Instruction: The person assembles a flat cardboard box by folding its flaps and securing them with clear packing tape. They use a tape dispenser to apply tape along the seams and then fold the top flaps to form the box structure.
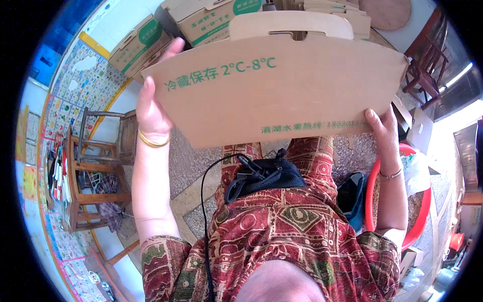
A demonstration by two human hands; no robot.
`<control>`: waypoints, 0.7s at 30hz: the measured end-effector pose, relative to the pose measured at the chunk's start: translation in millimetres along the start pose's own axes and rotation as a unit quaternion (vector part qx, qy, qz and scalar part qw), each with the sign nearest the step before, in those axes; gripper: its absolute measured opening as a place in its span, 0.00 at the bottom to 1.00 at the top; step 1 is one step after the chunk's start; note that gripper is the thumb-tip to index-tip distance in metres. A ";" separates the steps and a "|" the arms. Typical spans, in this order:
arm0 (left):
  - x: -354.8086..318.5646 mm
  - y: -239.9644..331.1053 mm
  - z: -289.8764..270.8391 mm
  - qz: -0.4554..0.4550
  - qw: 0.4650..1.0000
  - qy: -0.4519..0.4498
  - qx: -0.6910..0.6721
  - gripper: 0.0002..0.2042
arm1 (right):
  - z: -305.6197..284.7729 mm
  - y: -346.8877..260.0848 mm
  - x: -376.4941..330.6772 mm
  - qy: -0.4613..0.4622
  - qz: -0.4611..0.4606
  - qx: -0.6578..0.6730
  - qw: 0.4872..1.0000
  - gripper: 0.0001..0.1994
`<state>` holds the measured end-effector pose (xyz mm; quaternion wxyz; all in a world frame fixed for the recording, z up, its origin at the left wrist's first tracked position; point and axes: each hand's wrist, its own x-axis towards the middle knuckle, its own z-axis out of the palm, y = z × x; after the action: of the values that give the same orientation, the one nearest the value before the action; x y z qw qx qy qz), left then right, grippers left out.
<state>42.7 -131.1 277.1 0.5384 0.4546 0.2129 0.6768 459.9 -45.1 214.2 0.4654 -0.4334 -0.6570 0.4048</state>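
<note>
Patterned red dress (282, 226) below; both hands (151, 110) (385, 131) gripping flat brown cardboard box (282, 85), smooth, handle cutout.

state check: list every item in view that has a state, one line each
cardboard box blank: flat, unfolded, held up by both side edges
left hand: gripping the blank's left edge
right hand: gripping the blank's lower right corner
stacked cartons: assembled, piled behind the blank
red basin: on the floor, contents unclear
black pouch: on the lap, cable attached
wooden chair: upright, cloth hanging on it
</note>
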 end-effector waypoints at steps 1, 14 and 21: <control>-8.1 -9.3 -20.7 -0.023 0.999 -0.028 -0.020 0.30 | 0.1 1.1 1.2 0.000 0.004 0.006 1.000 0.30; -38.7 -48.5 -7.6 0.063 0.993 0.031 -0.094 0.33 | 24.9 -36.3 10.8 0.149 -0.380 -0.312 0.858 0.26; -8.5 -64.1 -18.3 -0.127 0.978 -0.123 -0.114 0.33 | 78.7 -51.4 2.0 -0.048 -0.489 -0.280 0.825 0.21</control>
<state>61.6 -114.2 214.9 0.6904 0.4391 0.1226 0.5617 373.9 -68.5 243.9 0.4286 -0.1470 -0.8897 -0.0565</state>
